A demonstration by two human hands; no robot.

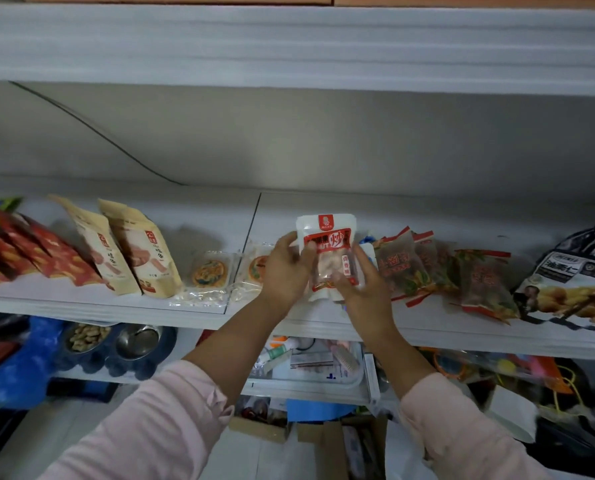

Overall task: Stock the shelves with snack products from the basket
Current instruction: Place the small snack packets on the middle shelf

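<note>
Sleeves [157, 420], left hand [284, 268], right hand [361, 289] gripping snack pouch [327, 237], cookie packs [209, 273], bags [406, 265] flanking

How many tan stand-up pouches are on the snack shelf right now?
2. The left tan pouch and the right tan pouch stand side by side between the red packs and the clear-wrapped round biscuits. More could be hidden behind them.

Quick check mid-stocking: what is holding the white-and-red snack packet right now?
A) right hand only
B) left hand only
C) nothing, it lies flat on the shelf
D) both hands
D: the left hand grips the white-and-red packet at its left edge and the right hand holds its lower right side.
</note>
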